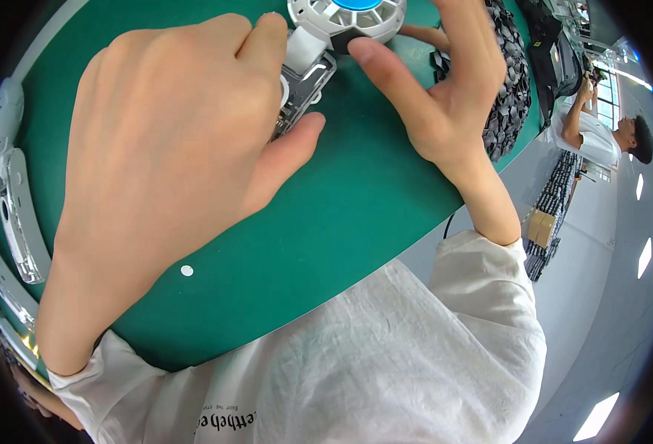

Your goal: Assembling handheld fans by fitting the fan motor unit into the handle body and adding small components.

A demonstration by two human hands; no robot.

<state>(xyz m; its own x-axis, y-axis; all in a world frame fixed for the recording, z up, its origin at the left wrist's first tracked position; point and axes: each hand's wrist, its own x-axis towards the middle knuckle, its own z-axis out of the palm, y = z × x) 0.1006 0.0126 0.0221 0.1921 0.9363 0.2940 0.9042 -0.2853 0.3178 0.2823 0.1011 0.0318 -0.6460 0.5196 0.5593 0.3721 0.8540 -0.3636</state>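
At the top of the head view lies a white handheld fan [308,48] with a round slotted head and a blue centre. Its handle section shows exposed inner parts, grey and clear. My left hand [171,133] is closed around this handle, its back covering much of it; the thumb lies along the near side. My right hand [445,96] is at the fan's head: the thumb tip presses by a dark piece [350,40] at the neck, and another finger reaches the rim. The raised forefinger runs out of the picture.
A green mat [297,244] covers the table, with a small white disc [186,271] on it. Small black pieces [510,96] are heaped at the right. White fan bodies [19,214] line the left edge. A person [600,133] in a cap is at far right; a cardboard box [541,228] stands beyond the table.
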